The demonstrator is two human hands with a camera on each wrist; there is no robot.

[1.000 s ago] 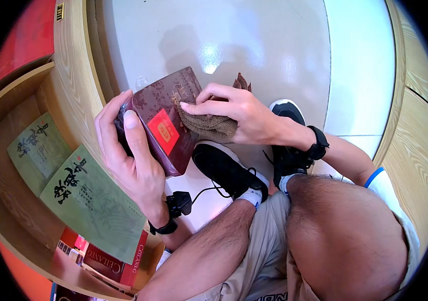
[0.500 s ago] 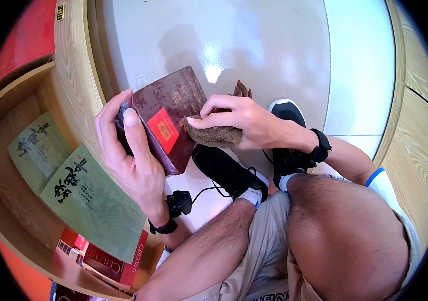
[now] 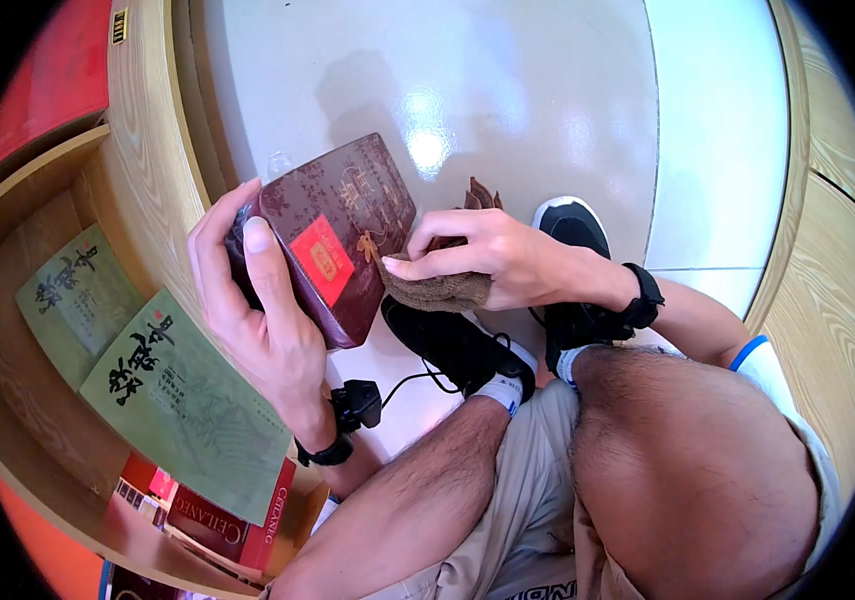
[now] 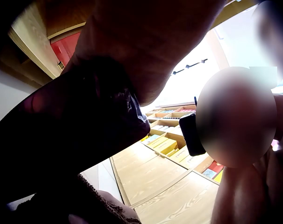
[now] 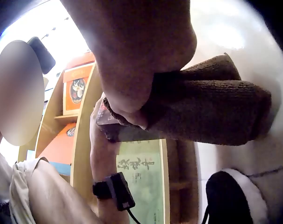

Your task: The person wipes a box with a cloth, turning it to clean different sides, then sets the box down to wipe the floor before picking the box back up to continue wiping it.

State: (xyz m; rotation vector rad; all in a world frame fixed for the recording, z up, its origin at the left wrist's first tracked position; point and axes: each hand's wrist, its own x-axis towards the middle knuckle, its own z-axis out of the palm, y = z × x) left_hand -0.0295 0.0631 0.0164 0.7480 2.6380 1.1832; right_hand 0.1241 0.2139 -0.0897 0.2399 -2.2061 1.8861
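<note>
A dark maroon box (image 3: 367, 180) with gold lettering and a red label (image 3: 323, 260) is held tilted above the floor. My left hand (image 3: 262, 290) grips its left end, thumb on the near face and fingers over the far side. In my right hand (image 3: 507, 255) is a bunched brown cloth (image 3: 439, 290), pinched by thumb and fingers right at the box's lower right edge. In the right wrist view folds of the cloth (image 5: 211, 109) hang out past the hand. The left wrist view shows the box (image 4: 62, 126) as a dark shape under the palm.
To the left, an open wooden shelf (image 3: 17, 400) holds two green packages (image 3: 182, 390) with black characters, and red boxes (image 3: 212, 520) lie below. Black shoes (image 3: 452, 345) stand on the pale tiled floor (image 3: 547, 80). Wooden cabinets (image 3: 827, 290) line the right.
My right hand and the cloth have slid down and right across the box face, uncovering more of its gold lettering. My left hand and the box have hardly moved.
</note>
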